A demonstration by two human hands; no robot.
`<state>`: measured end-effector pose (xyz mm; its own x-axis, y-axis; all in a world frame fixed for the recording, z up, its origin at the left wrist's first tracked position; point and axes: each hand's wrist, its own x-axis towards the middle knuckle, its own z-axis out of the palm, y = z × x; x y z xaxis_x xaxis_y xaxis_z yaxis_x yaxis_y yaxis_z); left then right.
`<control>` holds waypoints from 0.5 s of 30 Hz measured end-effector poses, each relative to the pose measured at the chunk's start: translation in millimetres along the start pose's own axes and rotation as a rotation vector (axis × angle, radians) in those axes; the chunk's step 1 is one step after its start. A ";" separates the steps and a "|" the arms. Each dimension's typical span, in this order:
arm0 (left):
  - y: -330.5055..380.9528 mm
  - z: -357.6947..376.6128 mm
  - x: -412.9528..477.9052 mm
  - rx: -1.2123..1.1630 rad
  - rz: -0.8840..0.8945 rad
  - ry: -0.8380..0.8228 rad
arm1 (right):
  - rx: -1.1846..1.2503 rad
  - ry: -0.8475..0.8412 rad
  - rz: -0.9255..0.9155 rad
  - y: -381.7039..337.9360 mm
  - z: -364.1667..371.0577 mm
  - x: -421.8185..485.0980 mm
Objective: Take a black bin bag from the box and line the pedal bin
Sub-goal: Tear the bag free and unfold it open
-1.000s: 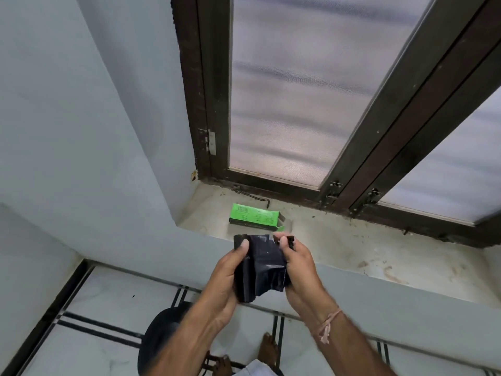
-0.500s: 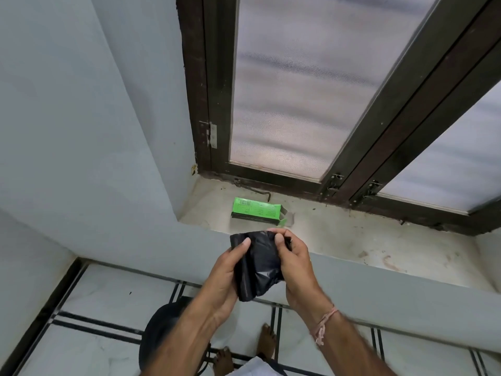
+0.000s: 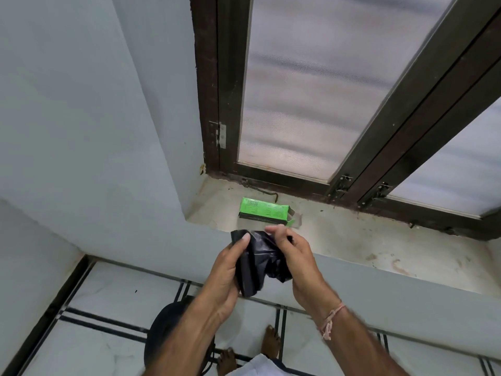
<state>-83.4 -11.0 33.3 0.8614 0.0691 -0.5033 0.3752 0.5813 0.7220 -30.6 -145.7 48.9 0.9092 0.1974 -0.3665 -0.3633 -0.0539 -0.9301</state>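
A folded black bin bag [image 3: 257, 263] is held between both hands in front of the window sill. My left hand [image 3: 225, 278] grips its left side, thumb on the top corner. My right hand [image 3: 295, 256] pinches the crumpled right part near the top. The green box [image 3: 264, 211] lies on the sill just beyond the hands, its right end flap open. The black pedal bin [image 3: 165, 332] stands on the floor below my left forearm, which hides part of it.
The stone window sill [image 3: 366, 240] runs right from the box, under dark-framed window panes [image 3: 311, 85]. A pale wall [image 3: 81, 131] closes the left side. A white tiled floor [image 3: 108, 294] with black lines lies below; my bare feet [image 3: 271, 340] stand beside the bin.
The hands with the bag stay in front of the sill; my right fingers have worked the bag's right part more crumpled and loose. The view has tilted slightly.
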 end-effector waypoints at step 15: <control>-1.1 5.6 0.1 0.016 -0.006 -0.004 | -0.159 -0.078 -0.030 -4.8 -0.8 -4.3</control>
<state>-81.9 -16.2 35.1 0.8604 0.0623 -0.5058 0.3858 0.5688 0.7264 -32.5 -147.0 54.9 0.8983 0.2760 -0.3418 -0.2941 -0.2002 -0.9346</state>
